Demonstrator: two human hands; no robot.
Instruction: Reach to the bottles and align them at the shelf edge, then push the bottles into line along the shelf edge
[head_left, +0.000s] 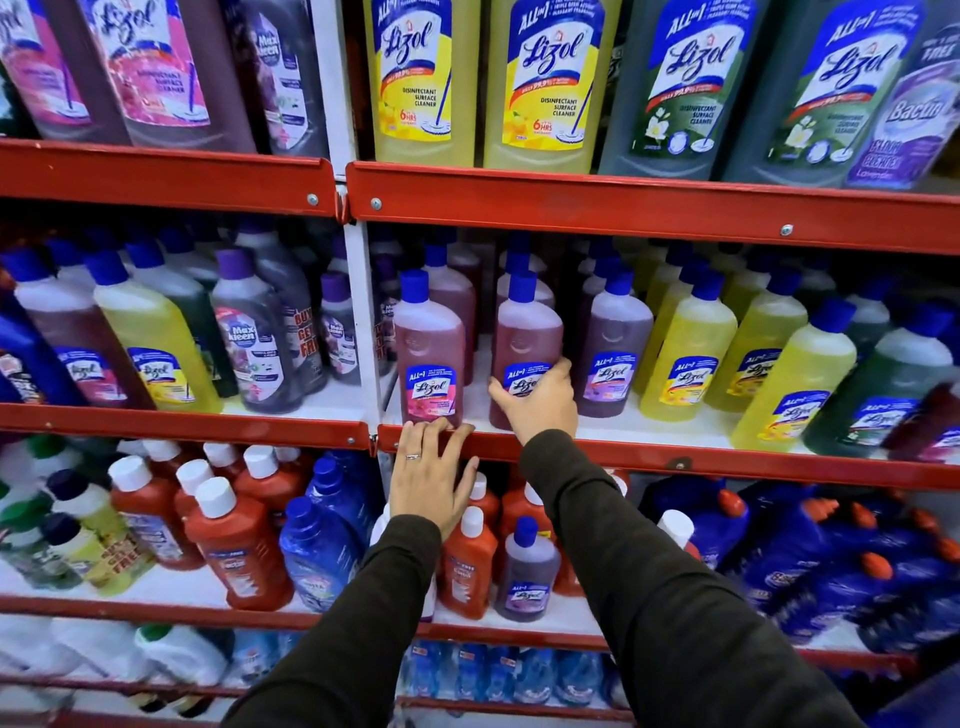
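Gripping the pink plastic blue-capped cleaner bottle (527, 358), the right hand (540, 400) should hold low and firm; the left hand (431, 475) rests spread on the red metal shelf edge (675, 457).

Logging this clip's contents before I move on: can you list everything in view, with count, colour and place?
Pink Lizol bottle: one, blue cap, middle shelf, under right hand.
Second pink Lizol bottle: one, beside it, above left hand.
Yellow Lizol bottles: several, middle shelf right.
Large Lizol bottles: several, yellow, pink, green, top shelf.
Red bottles: several, white caps, lower shelf.
Shelf rails: red.
Left hand: ringed, fingers on rail.
Right hand: grips bottle.
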